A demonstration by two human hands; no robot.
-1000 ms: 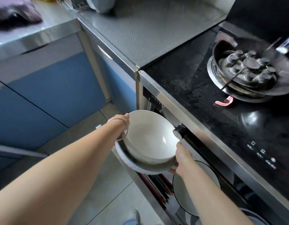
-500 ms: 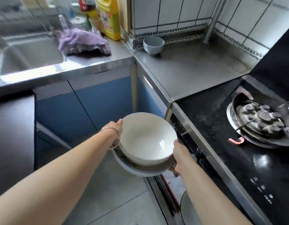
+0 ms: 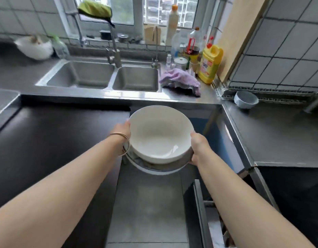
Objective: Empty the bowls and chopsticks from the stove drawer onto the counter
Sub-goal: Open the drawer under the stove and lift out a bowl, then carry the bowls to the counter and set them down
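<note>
Bowls (image 3: 160, 135), white one nested in a wider dish, held mid-air over the floor between both hands: left hand (image 3: 122, 130) and right hand (image 3: 197, 145) fingers clamped on opposite rims, near the sink (image 3: 102, 76).

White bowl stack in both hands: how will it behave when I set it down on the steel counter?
The white bowl looks glazed ceramic, so probably rigid, fairly heavy and chip-prone on steel. It sits nested in a wider dish beneath, so it may slide or rattle if tilted. The left hand and right hand grip opposite rims; keep it level.
</note>
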